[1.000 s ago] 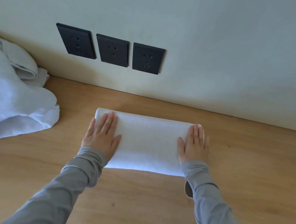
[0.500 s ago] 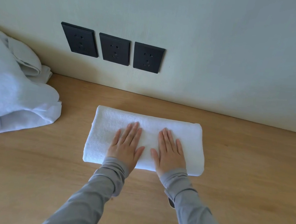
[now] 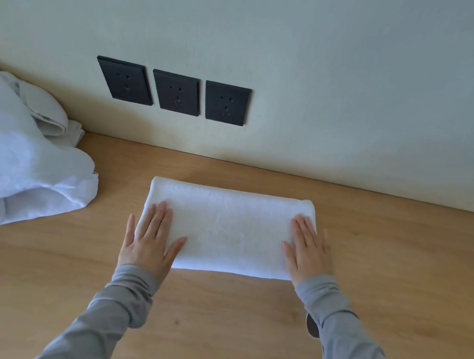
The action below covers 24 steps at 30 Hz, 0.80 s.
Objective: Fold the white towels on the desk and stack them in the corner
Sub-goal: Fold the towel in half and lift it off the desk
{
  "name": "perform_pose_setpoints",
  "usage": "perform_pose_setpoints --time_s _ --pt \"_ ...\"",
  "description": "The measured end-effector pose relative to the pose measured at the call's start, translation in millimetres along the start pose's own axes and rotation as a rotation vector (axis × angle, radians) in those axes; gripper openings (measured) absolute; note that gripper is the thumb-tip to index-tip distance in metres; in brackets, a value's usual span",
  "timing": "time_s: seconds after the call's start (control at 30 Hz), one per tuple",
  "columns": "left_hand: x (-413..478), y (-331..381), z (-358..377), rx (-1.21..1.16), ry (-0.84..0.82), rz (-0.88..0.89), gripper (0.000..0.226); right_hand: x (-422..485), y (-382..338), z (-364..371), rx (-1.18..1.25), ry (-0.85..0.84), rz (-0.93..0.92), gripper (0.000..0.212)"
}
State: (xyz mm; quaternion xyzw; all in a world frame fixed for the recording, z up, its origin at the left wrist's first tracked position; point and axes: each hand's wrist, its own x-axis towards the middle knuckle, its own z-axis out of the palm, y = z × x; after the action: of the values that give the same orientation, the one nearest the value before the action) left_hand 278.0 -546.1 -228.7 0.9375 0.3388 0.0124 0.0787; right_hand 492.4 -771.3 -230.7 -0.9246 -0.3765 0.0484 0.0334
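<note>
A white towel (image 3: 229,228) lies folded into a flat rectangle on the wooden desk (image 3: 215,317), a little in front of the wall. My left hand (image 3: 147,240) rests flat on its left end, fingers spread, part of the palm over the desk. My right hand (image 3: 308,252) lies flat on the right end in the same way. Neither hand grips the cloth. A heap of unfolded white towels (image 3: 12,161) sits at the far left against the wall.
Three black wall sockets (image 3: 176,92) are set in the pale wall just above the desk's back edge. Bare desk stretches to the right of the folded towel and in front of it. Grey sleeves cover both forearms.
My hands were at the towel's ends, came together at its middle, and have now slid apart to the two ends again. The towel stays in place.
</note>
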Motion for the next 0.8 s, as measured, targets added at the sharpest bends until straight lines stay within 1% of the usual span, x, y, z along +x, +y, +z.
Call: perform_pose_setpoints --time_s 0.07,0.1,0.13,0.2,0.23,0.27,0.3,0.33,0.37,0.43,0.5,0.53,0.57,0.6,0.63,0.73,0.8 --pt "13.5 3.6 -7.9 -0.067 0.068 -0.012 0.079 14.3 2.7 -11.0 0.089 0.053 0.032 0.055" --pt "23.7 5.1 -10.3 -0.134 0.085 -0.056 0.071 23.9 3.9 -15.8 0.15 0.058 0.06 0.055" --pt "35.2 5.8 -11.0 -0.237 0.096 -0.151 0.068 33.4 4.0 -19.6 0.254 0.046 0.126 0.056" --pt "60.3 2.3 -14.8 -0.496 0.075 -0.444 0.067 50.7 2.6 -29.0 0.602 0.039 0.362 0.054" --pt "71.6 -2.3 -16.5 -0.575 0.054 -0.569 0.062 58.5 1.6 -33.6 0.771 0.069 0.484 0.046" --pt "79.8 -7.1 -17.3 -0.615 0.033 -0.661 0.054 64.5 0.5 -38.4 0.91 0.107 0.581 0.033" --pt "85.5 -12.0 -16.7 -0.66 0.021 -0.727 0.047 69.7 0.9 -42.2 0.989 0.129 0.647 0.024" --pt "89.1 -16.1 -15.5 -0.713 0.021 -0.772 0.041 75.6 2.3 -45.8 1.008 0.13 0.693 0.027" --pt "91.6 -18.9 -14.7 -0.764 0.029 -0.805 0.037 80.6 4.7 -48.4 0.998 0.095 0.752 0.033" --pt "96.5 -21.3 -11.2 -0.83 0.083 -0.836 0.031 87.0 9.3 -50.0 0.971 -0.012 0.869 0.037" --pt "100.6 -20.8 -7.9 -0.848 0.148 -0.827 0.028 90.5 13.1 -46.4 0.983 -0.103 0.919 0.035" --pt "102.9 -20.1 -6.1 -0.838 0.16 -0.81 0.027 91.3 15.6 -43.7 0.993 -0.119 0.923 0.041" --pt "104.7 -19.9 -4.3 -0.823 0.162 -0.79 0.026 91.7 15.9 -42.1 1.002 -0.111 0.919 0.052" --pt "105.8 -20.3 -1.6 -0.809 0.17 -0.77 0.024 92.4 16.4 -39.8 1.018 -0.082 0.913 0.059" --pt "106.3 -20.9 1.1 -0.806 0.191 -0.753 0.022 93.3 15.9 -37.7 1.037 -0.045 0.901 0.058" --pt "104.9 -24.6 11.1 -0.811 0.272 -0.711 0.018 95.8 16.0 -24.6 1.085 0.033 0.914 0.043" --pt "102.5 -24.8 16.8 -0.804 0.297 -0.721 0.019 93.9 15.3 -14.1 1.072 0.06 0.927 0.035"
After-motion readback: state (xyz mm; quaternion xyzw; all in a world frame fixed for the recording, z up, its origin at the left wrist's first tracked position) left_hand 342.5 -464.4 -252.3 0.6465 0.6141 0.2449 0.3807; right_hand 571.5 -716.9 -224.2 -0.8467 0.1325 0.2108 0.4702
